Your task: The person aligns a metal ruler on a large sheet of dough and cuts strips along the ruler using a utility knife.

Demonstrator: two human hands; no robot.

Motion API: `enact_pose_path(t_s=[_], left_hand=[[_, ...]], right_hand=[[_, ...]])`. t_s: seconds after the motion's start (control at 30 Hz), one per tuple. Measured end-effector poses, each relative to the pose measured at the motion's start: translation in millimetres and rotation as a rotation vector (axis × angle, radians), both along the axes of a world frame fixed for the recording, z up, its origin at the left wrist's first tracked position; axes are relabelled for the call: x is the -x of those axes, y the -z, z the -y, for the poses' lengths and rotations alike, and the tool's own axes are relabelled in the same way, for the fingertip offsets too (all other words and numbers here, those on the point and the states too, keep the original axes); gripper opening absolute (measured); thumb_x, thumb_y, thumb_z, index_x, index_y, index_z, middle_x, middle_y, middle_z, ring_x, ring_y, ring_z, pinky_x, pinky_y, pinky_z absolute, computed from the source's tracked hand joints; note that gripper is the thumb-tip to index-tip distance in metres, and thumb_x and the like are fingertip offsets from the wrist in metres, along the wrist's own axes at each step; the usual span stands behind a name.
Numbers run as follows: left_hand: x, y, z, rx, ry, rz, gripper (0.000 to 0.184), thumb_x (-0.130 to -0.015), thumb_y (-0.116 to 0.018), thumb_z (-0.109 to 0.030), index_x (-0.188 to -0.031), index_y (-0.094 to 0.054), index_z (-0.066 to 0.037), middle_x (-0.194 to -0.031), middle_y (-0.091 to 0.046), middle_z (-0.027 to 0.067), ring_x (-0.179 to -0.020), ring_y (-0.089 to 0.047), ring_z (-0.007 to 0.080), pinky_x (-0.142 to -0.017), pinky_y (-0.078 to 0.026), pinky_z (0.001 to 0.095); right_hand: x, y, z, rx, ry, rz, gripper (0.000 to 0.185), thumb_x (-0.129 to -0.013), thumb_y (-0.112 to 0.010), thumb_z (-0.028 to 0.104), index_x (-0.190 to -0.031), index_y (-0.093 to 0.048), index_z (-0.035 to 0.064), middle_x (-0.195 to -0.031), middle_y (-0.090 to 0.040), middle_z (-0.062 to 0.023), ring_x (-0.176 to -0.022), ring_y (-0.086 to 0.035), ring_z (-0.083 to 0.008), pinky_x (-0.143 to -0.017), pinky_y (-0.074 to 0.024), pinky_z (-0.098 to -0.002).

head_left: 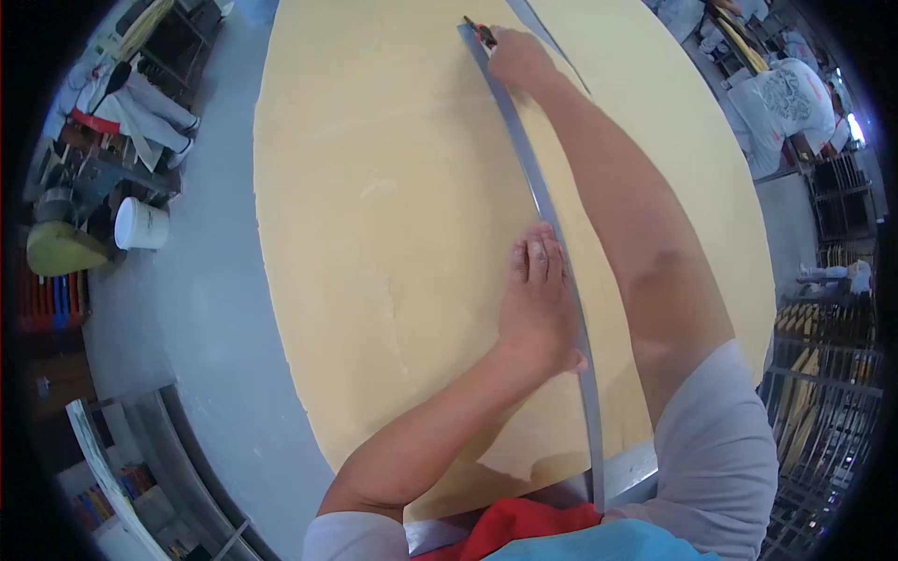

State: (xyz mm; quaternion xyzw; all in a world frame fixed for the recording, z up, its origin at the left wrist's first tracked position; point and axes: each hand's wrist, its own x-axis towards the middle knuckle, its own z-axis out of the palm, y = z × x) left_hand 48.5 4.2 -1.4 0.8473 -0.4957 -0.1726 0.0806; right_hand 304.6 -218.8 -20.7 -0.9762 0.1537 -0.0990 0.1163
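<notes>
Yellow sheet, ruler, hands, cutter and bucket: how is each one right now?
Sheet: spread flat, with a gap near the far end
Ruler: lying lengthwise on the sheet
Left hand: flat, pressing on the ruler
Right hand: closed around the cutter
Cutter: held beside the ruler
Bucket: standing, contents unclear

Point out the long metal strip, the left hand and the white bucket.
Long metal strip (594, 430): head view, its lower stretch.
Left hand (540, 313): head view, back of the hand.
White bucket (140, 225): head view, its outer side wall.
</notes>
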Motion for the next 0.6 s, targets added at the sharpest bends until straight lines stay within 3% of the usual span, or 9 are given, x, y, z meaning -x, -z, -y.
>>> enact_pose_path(t_s=[0.1,0.13,0.2,0.23,0.3,0.33,0.4,0.5,0.6], left_hand=[[-1,-1,0,-0.085,0.042,0.032,0.131,-0.067,-0.080,-0.070,-0.152,-0.030,0.017,-0.161,-0.023,0.0360,-0.152,-0.019,0.0490,-0.126,-0.013,0.0555],[-1,1,0,-0.075,0.038,0.053,0.129,-0.067,-0.079,-0.070,-0.150,-0.033,0.017,-0.161,-0.024,0.0360,-0.152,-0.020,0.0494,-0.126,-0.013,0.0559],[-1,0,-2,-0.061,0.035,0.069,0.127,-0.067,-0.079,-0.070,-0.149,-0.036,0.017,-0.161,-0.025,0.0359,-0.151,-0.021,0.0497,-0.125,-0.014,0.0563],[-1,-2,-3,-0.072,0.046,0.064,0.131,-0.066,-0.079,-0.071,-0.149,-0.033,0.019,-0.161,-0.023,0.0367,-0.152,-0.020,0.0487,-0.126,-0.015,0.0559],[-2,-6,-4,-0.076,0.052,0.055,0.135,-0.065,-0.079,-0.072,-0.150,-0.029,0.020,-0.161,-0.022,0.0375,-0.152,-0.019,0.0476,-0.126,-0.016,0.0554],[-3,-8,-3,-0.120,0.062,0.050,0.134,-0.066,-0.079,-0.072,-0.150,-0.030,0.020,-0.161,-0.022,0.0367,-0.153,-0.018,0.0473,-0.126,-0.015,0.0555],[-2,-10,-2,-0.148,0.072,0.030,0.133,-0.066,-0.078,-0.072,-0.150,-0.030,0.019,-0.161,-0.022,0.0360,-0.153,-0.017,0.0471,-0.126,-0.015,0.0556],[5,-8,-5,-0.135,0.067,0.044,0.132,-0.068,-0.077,-0.072,-0.151,-0.030,0.018,-0.162,-0.021,0.0344,-0.153,-0.015,0.0461,-0.126,-0.014,0.0552],[9,-5,-6,-0.110,0.024,0.097,0.132,-0.066,-0.079,-0.072,-0.150,-0.031,0.019,-0.162,-0.022,0.0347,-0.153,-0.016,0.0457,-0.125,-0.014,0.0558]], right_hand=[[-35,3,24,0.157,-0.058,-0.039,0.035,-0.090,-0.048,0.007,-0.121,-0.064,0.0054,-0.094,-0.072,-0.0228,-0.085,-0.072,-0.0375,-0.074,-0.0576,-0.0475],[-34,-7,18,0.159,-0.058,-0.044,0.035,-0.090,-0.048,0.007,-0.121,-0.064,0.0054,-0.094,-0.072,-0.0228,-0.085,-0.072,-0.0375,-0.074,-0.0576,-0.0475],[-35,-27,13,0.072,0.011,-0.210,0.033,-0.090,-0.060,0.017,-0.116,-0.073,0.0011,-0.110,-0.072,-0.0267,-0.106,-0.070,-0.0409,-0.090,-0.0554,-0.0488],[-29,-28,12,0.074,0.008,-0.213,0.033,-0.090,-0.060,0.017,-0.116,-0.073,0.0011,-0.110,-0.072,-0.0267,-0.106,-0.070,-0.0409,-0.090,-0.0554,-0.0488],[-13,-34,14,-0.029,0.000,-0.159,0.027,-0.087,-0.062,0.017,-0.097,-0.075,-0.0052,-0.099,-0.073,-0.0296,-0.096,-0.072,-0.0432,-0.082,-0.0571,-0.0501],[1,-45,4,-0.020,-0.001,-0.164,0.027,-0.087,-0.062,0.017,-0.097,-0.075,-0.0052,-0.099,-0.073,-0.0296,-0.096,-0.072,-0.0432,-0.082,-0.0571,-0.0501],[40,-66,-13,-0.100,0.007,-0.344,0.036,-0.091,-0.044,0.006,-0.120,-0.065,0.0061,-0.079,-0.067,-0.0182,-0.065,-0.067,-0.0303,-0.057,-0.0553,-0.0438],[84,-61,-20,-0.047,-0.013,-0.358,0.040,-0.091,-0.041,0.005,-0.122,-0.065,0.0073,-0.072,-0.060,-0.0143,-0.053,-0.058,-0.0230,-0.046,-0.0500,-0.0395],[137,-49,-21,0.019,-0.096,-0.309,0.037,-0.094,-0.046,0.009,-0.126,-0.064,0.0081,-0.083,-0.067,-0.0191,-0.071,-0.066,-0.0358,-0.066,-0.0540,-0.0486]])
